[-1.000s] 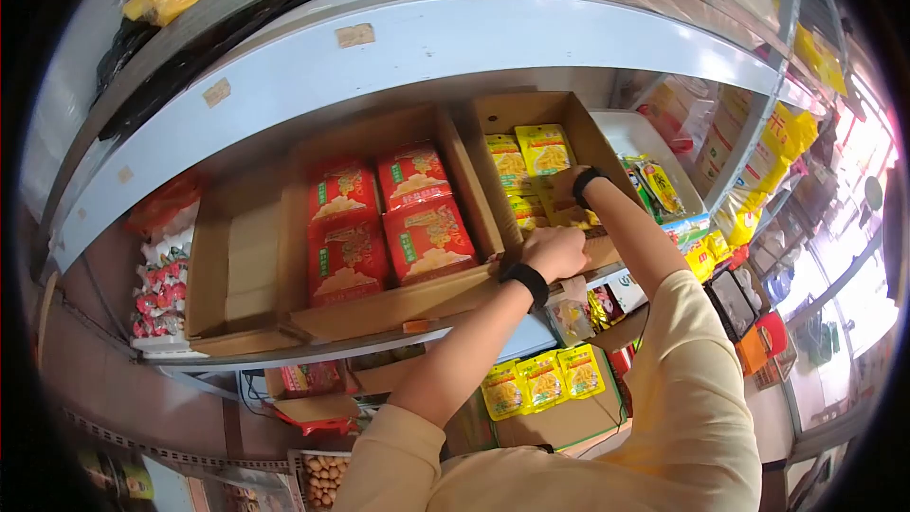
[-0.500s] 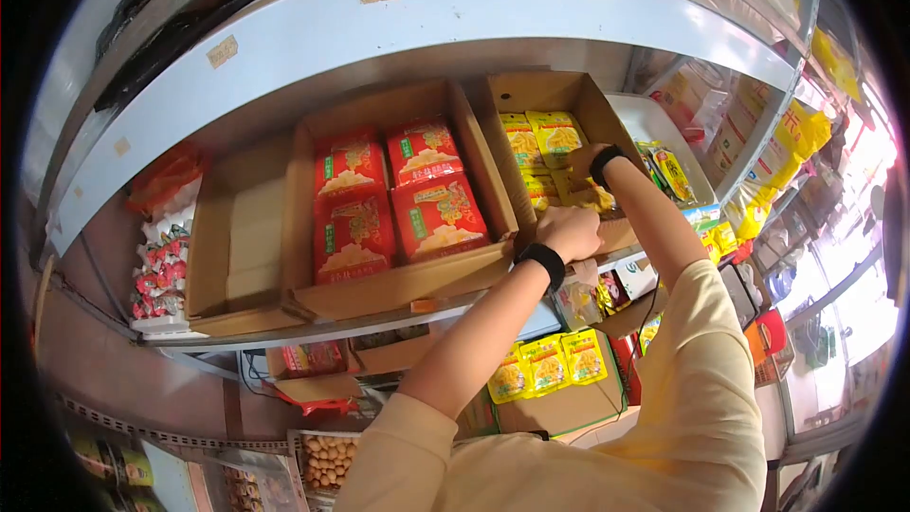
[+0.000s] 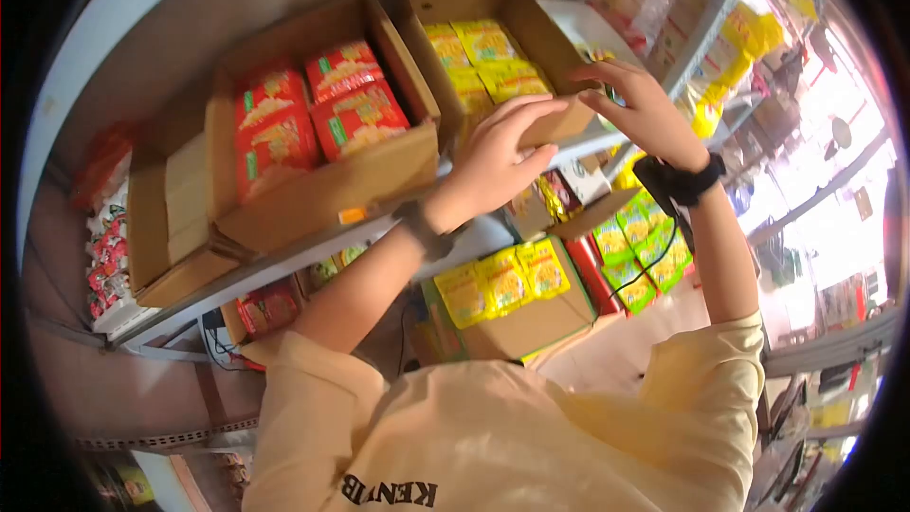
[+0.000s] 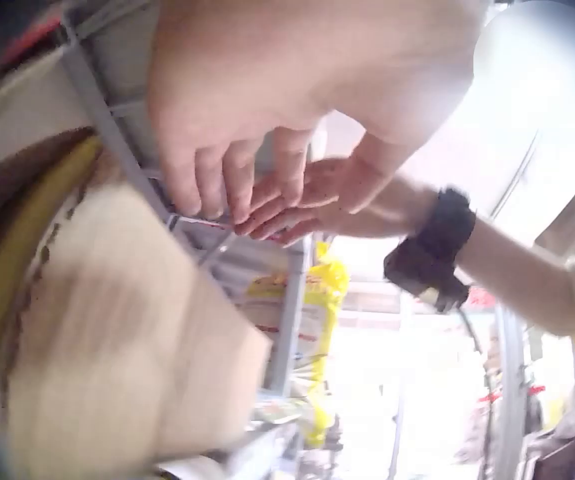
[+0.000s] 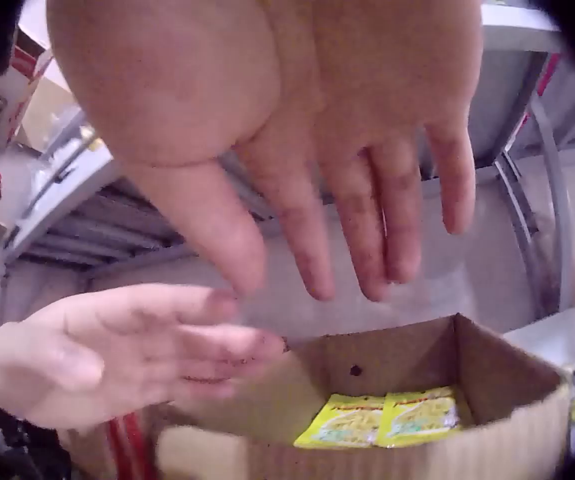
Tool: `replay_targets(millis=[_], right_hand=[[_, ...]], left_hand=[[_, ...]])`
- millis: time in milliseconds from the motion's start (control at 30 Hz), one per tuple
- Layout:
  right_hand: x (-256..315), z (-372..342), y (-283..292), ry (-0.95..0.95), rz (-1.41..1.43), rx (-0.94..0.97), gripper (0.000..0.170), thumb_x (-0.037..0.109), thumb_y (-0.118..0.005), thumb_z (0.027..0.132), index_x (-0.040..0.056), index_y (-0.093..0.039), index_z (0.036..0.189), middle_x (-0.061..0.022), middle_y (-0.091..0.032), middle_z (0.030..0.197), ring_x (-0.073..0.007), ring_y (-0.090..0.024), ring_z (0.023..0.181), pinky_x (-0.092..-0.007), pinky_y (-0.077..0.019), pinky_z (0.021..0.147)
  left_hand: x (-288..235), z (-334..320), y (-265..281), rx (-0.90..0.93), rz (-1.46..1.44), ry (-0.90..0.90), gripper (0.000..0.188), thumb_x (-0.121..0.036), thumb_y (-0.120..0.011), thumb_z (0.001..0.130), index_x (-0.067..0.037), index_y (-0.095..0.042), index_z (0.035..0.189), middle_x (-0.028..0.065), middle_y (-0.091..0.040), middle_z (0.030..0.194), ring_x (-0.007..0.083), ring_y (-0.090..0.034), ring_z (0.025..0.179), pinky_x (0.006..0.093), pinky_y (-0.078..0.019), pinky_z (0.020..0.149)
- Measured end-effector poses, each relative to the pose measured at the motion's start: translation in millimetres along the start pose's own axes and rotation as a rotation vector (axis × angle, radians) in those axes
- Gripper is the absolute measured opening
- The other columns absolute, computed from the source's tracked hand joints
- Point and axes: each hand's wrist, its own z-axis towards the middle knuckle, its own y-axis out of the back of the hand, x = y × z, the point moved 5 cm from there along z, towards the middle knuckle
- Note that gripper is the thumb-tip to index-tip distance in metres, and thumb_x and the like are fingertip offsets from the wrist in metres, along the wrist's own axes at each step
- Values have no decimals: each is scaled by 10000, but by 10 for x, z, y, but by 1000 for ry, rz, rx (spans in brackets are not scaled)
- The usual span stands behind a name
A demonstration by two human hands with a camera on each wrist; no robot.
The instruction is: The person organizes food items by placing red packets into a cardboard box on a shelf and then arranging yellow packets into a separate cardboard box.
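My left hand (image 3: 498, 161) is raised at the front of a cardboard box (image 3: 569, 118), fingers extended and holding nothing. My right hand (image 3: 649, 112) hovers by the box's right front corner, also empty, its fingers spread. Inside the box lie flat yellow snack packets (image 3: 485, 41) in two rows. The right wrist view shows the palm of the right hand (image 5: 297, 130) above the box, with the left hand (image 5: 137, 350) facing it. Both hands overlap in the left wrist view, above the box's cardboard side (image 4: 117, 330).
To the left stands a carton (image 3: 313, 199) of red packets, beside another cardboard box (image 3: 152, 237). Below the shelf, three yellow packets (image 3: 502, 280) lie on a closed carton (image 3: 531, 330), and green packets (image 3: 654, 242) are at its right. A metal shelf post (image 3: 706, 33) rises on the right.
Both hands have come up out of the box of yellow packets and moved apart from it, fingers now spread. The head view has shifted, showing more of the shirt and lower shelf.
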Motion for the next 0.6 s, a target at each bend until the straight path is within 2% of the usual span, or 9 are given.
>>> replay_targets(millis=[33,100,167,200,233,300,400,500,600], right_hand=[[108,-227,7,-31,17,-41,263,221,-531,845,-12,-587,954,-174,-609,946,-327,-572,891,-370,-437,792],[96,-713,-149,-198,191,-74,292,235,-472,904,-24,-583,980,-149,-620,912,-261,-585,875,-330,-430,795],[28,-1190,-446,-386,571,-47,349,270,-414,938,-30,-583,992,-117,-625,921,-202,-581,872,-308,-425,802],[12,-1404,-633,-491,746,-72,368,280,-392,946,-31,-583,994,-102,-623,923,-187,-577,872,-301,-425,806],[-6,-1601,-832,-597,921,-102,388,291,-370,953,-31,-583,996,-88,-622,925,-172,-573,872,-293,-426,810],[-120,-1960,-1338,-707,1069,15,368,283,-372,945,-18,-578,990,-76,-624,906,-159,-575,843,-289,-437,780],[-154,-2407,-2072,-988,1091,90,317,288,-416,902,37,-585,995,-51,-635,906,-124,-574,808,-254,-418,739],[-218,-2809,-2898,-1167,1244,80,343,309,-396,888,67,-561,1068,-53,-635,958,-137,-577,839,-268,-408,762],[-248,-3109,-3680,-1393,1465,118,358,301,-396,884,65,-555,1100,-73,-617,1023,-155,-552,927,-275,-396,803]], left_hand=[[-64,-200,1,36,-94,56,377,-83,-573,802,-33,-514,1171,132,-544,1161,254,-511,1096,341,-384,932],[19,-727,-98,151,-427,406,353,-166,-491,889,-12,-492,1207,114,-548,1187,206,-508,1109,330,-367,954],[169,-1231,-171,337,-684,605,425,-282,-375,948,7,-451,1251,107,-527,1228,171,-495,1124,315,-338,983],[292,-1499,-216,476,-622,707,535,-374,-245,964,9,-350,1323,141,-442,1315,208,-436,1199,341,-276,1042],[461,-1786,-256,413,-686,840,525,-361,-279,958,-3,-325,1338,139,-445,1311,212,-435,1199,342,-278,1040],[797,-2418,-387,275,-798,1101,529,-336,-346,944,-27,-274,1368,135,-453,1301,219,-433,1200,345,-281,1036],[1209,-3214,-480,194,-496,1422,581,-327,-451,898,-72,-258,1382,128,-454,1288,237,-425,1198,362,-296,1020],[1480,-3829,-626,137,-623,1674,615,-337,-517,854,-93,-285,1369,122,-451,1278,253,-414,1199,383,-301,1007],[1693,-4226,-799,-8,-745,1785,598,-348,-523,851,-78,-316,1342,137,-420,1308,269,-382,1224,397,-285,1013]])
